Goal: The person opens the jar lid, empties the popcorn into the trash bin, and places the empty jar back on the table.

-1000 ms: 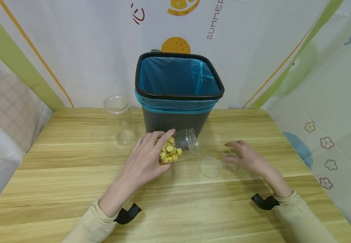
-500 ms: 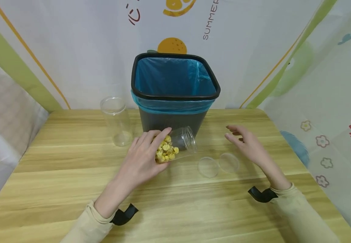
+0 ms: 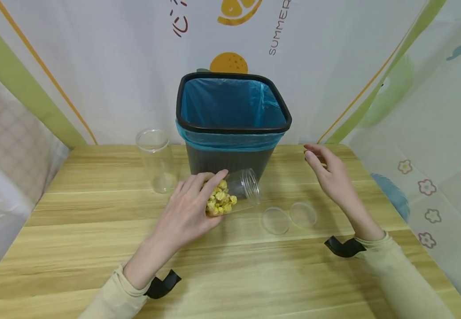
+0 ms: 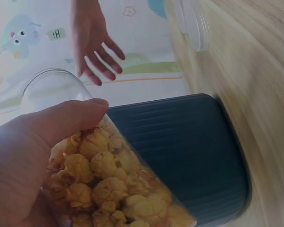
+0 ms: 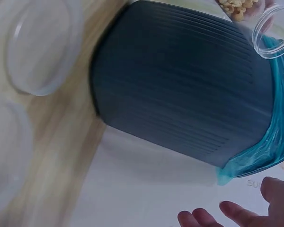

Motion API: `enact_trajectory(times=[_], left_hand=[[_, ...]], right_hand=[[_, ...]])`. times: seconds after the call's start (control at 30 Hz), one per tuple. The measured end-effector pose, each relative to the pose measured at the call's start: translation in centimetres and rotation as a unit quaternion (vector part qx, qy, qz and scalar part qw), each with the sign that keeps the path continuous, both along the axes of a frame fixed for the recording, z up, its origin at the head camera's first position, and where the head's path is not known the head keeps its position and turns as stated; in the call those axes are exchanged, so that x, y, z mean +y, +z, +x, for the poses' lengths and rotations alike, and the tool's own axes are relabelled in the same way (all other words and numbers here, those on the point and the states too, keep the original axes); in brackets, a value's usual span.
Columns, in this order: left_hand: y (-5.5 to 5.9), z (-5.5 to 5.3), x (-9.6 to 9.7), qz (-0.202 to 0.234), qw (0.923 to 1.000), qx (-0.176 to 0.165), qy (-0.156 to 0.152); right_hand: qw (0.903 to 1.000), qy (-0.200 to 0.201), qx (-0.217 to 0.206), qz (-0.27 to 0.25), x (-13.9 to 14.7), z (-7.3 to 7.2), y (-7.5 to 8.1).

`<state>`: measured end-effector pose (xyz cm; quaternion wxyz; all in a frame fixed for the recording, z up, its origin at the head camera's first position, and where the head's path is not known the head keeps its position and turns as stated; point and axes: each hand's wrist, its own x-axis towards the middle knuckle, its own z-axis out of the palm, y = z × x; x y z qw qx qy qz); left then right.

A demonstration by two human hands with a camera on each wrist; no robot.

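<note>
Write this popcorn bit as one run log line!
left grip: holds tilted popcorn jar; right grip: holds nothing; clear lids: on table; second jar: upright; blue-lined bin: behind popcorn jar

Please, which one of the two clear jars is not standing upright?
The jar held in the left hand, with popcorn inside: it is tilted. The other jar stands upright on the table, left of the bin.

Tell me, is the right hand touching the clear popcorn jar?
Apart. In the head view, a strip of bare wooden tabletop shows between the right hand and the mouth of the clear popcorn jar.
</note>
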<state>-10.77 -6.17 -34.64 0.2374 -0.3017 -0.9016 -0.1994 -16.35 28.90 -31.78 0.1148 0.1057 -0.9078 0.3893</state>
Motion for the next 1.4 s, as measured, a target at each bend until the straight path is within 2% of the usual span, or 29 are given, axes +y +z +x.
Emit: enact_trajectory(times=[0.13,0.73,1.07,1.4], left_hand=[[0.3,0.2,0.0,0.002,1.0000,0.006,-0.003],[1.7,0.6,-0.6,0.007,0.9998,0.020,0.000],[2.5,0.8,-1.2,0.006,0.9996,0.026,0.005],[3.0,0.7,-1.3,-0.006,0.9994,0.033,0.006]], right_hand=[[1.0000,-0.003,0.005,-0.002,-0.6,-0.1,1.2],[0.9976,0.006,-0.007,-0.068,-3.4,-1.5,5.9],[0.9965,0.012,-0.019,-0.080,-4.5,-2.0,7.7],[0.9967,0.018,-0.040,-0.069,-5.1,-2.8,8.5]])
